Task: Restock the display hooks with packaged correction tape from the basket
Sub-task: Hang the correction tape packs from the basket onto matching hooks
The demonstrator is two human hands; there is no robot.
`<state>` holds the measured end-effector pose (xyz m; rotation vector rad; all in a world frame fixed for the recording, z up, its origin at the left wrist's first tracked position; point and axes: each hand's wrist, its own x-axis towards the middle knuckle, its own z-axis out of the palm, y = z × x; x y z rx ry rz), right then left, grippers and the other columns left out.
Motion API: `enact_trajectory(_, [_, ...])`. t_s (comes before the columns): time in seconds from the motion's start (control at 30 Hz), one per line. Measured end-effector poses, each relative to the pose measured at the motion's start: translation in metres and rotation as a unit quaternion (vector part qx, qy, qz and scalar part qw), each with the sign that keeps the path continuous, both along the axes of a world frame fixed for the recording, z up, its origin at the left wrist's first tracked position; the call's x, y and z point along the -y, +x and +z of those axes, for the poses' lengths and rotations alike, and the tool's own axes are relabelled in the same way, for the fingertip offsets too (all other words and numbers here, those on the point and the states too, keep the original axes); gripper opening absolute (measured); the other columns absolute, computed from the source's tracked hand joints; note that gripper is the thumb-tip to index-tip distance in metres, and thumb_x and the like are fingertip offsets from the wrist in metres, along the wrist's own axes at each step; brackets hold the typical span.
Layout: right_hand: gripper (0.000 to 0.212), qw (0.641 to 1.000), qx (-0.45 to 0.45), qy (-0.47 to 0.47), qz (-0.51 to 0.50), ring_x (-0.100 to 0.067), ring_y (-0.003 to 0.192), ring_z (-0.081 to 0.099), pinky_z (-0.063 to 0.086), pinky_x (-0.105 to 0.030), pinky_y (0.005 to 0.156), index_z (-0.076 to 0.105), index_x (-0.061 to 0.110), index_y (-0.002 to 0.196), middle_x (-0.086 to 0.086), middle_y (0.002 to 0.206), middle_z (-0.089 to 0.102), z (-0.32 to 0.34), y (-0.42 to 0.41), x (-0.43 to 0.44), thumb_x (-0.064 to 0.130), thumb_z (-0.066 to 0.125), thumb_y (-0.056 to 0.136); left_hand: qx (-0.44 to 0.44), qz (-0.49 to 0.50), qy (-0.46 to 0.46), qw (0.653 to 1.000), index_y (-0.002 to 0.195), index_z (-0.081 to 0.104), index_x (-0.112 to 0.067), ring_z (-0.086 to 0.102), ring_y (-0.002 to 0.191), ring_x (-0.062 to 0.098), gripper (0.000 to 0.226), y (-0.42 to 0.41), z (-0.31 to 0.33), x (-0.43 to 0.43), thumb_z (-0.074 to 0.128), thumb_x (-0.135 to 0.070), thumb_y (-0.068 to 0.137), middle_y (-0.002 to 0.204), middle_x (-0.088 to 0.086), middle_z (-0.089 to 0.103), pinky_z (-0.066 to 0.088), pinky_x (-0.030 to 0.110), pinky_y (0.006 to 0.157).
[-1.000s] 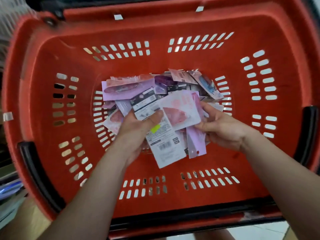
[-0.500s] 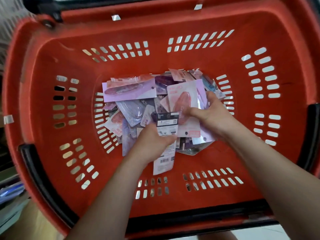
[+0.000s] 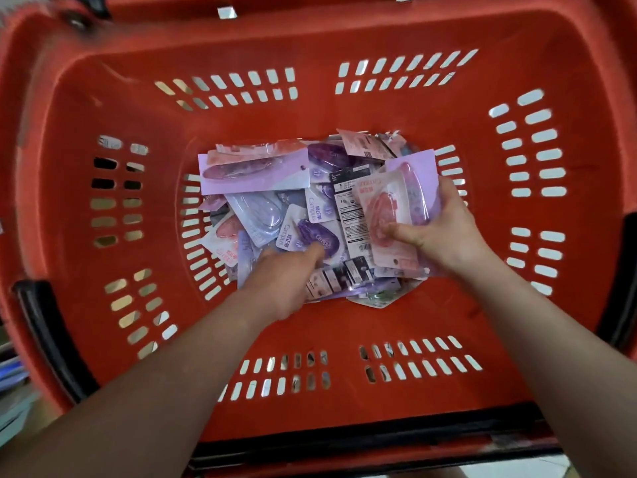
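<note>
Correction tape packs (image 3: 293, 215) lie heaped on the floor of the red basket (image 3: 431, 105). Right hand (image 3: 444, 232) pinches a small fan of packs (image 3: 396, 208), pink one in front, thumb across its lower face. Long axis runs near-far, tilted slightly left; hang-hole end nearest the person. Left hand (image 3: 286, 274) reaches into the heap; grip state hidden. Risk: slick blister faces could slide and the fan spill, or hang-holes end up misaligned for hooking.

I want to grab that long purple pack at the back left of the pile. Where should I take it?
Pinch the long purple pack by its right short end, near the hang hole. It lies flat on top of the pile in the basket, so that card edge is exposed; reach in from above.
</note>
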<state>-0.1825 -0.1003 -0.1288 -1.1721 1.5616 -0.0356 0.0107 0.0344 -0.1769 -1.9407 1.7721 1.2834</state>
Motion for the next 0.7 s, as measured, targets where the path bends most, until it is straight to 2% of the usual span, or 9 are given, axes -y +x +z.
enact_trajectory(0.07, [0.075,1.000,0.005,0.011,-0.011,-0.005,0.088,0.066,0.058,-0.017,0.063,0.042,0.022,0.127,0.013,0.102,0.063,0.000,0.000,0.001,0.012,0.089,0.070,-0.045,0.151,0.033,0.987,0.122,0.055,-0.028,0.063,0.098,0.023,0.050,0.013,0.013,0.007,0.079,-0.018,0.080,0.101,0.001,0.070,0.050,0.036,0.087])
enact_trajectory(0.13, [0.074,1.000,0.013,0.012,-0.023,-0.003,0.088,0.066,0.057,-0.015,0.060,0.044,0.022,0.128,0.012,0.103,0.064,0.005,-0.001,0.003,0.011,0.088,0.070,-0.127,0.330,0.057,0.934,0.104,0.071,-0.021,0.070,0.085,0.014,0.035,0.031,0.032,0.014,0.084,-0.010,0.074,0.097,-0.002,0.075,0.057,0.035,0.083])
enact_trajectory(0.2, [0.067,0.999,0.032,0.021,-0.032,-0.004,0.088,0.067,0.056,-0.014,0.061,0.047,0.023,0.124,0.010,0.105,0.066,0.014,-0.002,0.005,0.010,0.087,0.071,-0.254,0.511,0.062,0.819,0.095,0.072,-0.016,0.074,0.082,0.017,0.029,0.042,0.061,0.019,0.080,-0.004,0.071,0.092,0.000,0.077,0.061,0.037,0.076])
enact_trajectory(0.27, [0.066,0.995,0.078,0.054,-0.041,-0.012,0.095,0.071,0.060,-0.024,0.070,0.048,0.022,0.125,0.003,0.111,0.069,0.025,0.000,0.004,0.008,0.085,0.072,-0.375,0.615,0.086,0.689,0.103,0.069,-0.010,0.075,0.086,0.021,0.034,0.035,0.085,0.023,0.071,-0.008,0.070,0.097,0.004,0.077,0.062,0.038,0.064])
enact_trajectory(0.33, [0.073,0.988,0.126,0.081,-0.043,-0.019,0.103,0.071,0.061,-0.037,0.079,0.046,0.021,0.132,-0.004,0.118,0.069,0.039,0.006,0.002,0.005,0.084,0.072,-0.418,0.644,0.099,0.633,0.111,0.066,-0.013,0.074,0.094,0.022,0.033,0.019,0.101,0.026,0.066,-0.011,0.077,0.106,0.004,0.076,0.061,0.041,0.067])
enact_trajectory(0.4, [0.079,0.981,0.168,0.085,-0.039,-0.022,0.106,0.070,0.060,-0.042,0.082,0.043,0.026,0.138,-0.006,0.121,0.069,0.054,0.013,-0.001,0.002,0.081,0.073,-0.427,0.668,0.088,0.604,0.112,0.065,-0.018,0.072,0.099,0.021,0.025,0.001,0.114,0.029,0.061,-0.012,0.089,0.109,0.002,0.075,0.060,0.048,0.078])
enact_trajectory(0.5, [0.080,0.978,0.190,0.083,-0.019,-0.018,0.103,0.071,0.059,-0.032,0.076,0.039,0.041,0.142,0.000,0.121,0.068,0.083,0.025,-0.002,0.011,0.063,0.072,-0.420,0.691,0.084,0.582,0.115,0.064,-0.022,0.072,0.102,0.022,0.022,-0.012,0.141,0.032,0.057,-0.019,0.095,0.110,0.002,0.075,0.060,0.048,0.079])
enact_trajectory(0.63, [0.075,0.978,0.168,0.124,0.005,-0.012,0.093,0.071,0.057,-0.027,0.071,0.050,0.044,0.134,0.012,0.104,0.073,0.128,0.042,0.002,0.021,0.052,0.063,-0.375,0.659,0.044,0.651,0.118,0.064,-0.023,0.071,0.102,0.022,0.029,-0.012,0.187,0.025,0.065,-0.024,0.089,0.110,-0.001,0.074,0.057,0.055,0.088])
enact_trajectory(0.7, [0.069,0.974,0.168,0.151,0.005,-0.018,0.093,0.073,0.058,-0.034,0.073,0.057,0.038,0.128,0.006,0.104,0.075,0.155,0.051,0.002,0.020,0.054,0.061,-0.358,0.654,0.018,0.666,0.122,0.062,-0.022,0.071,0.102,0.018,0.034,-0.006,0.216,0.020,0.066,-0.020,0.089,0.110,-0.004,0.074,0.059,0.045,0.086])
